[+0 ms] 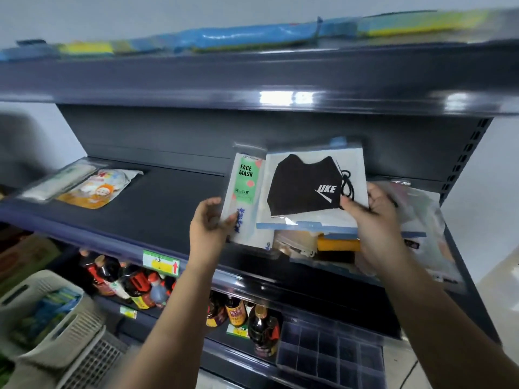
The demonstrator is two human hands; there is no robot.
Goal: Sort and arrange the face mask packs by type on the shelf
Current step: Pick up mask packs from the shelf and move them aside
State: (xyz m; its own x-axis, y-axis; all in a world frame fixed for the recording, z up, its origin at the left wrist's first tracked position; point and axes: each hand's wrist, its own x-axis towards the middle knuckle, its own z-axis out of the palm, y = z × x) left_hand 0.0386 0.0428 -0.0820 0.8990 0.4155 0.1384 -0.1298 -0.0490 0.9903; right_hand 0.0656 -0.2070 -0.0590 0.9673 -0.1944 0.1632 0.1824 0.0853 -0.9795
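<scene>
My left hand (209,224) grips the lower edge of a white and green pack (245,192) labelled FACE MASK, held upright above the dark middle shelf (168,203). My right hand (373,220) holds a clear pack with a black mask (306,186) marked UKE, right beside the first pack. Under and right of my right hand lies a loose pile of other mask packs (421,237) on the shelf. At the shelf's far left lie a white mask pack (59,179) and a cartoon-printed pack (98,188).
The top shelf (252,77) carries blue and yellow packs. Sauce bottles (134,279) fill the shelf below, beside a dark divided tray (331,352). Beige plastic baskets (47,321) stand at the lower left. A yellow and green price tag (161,262) hangs on the shelf edge.
</scene>
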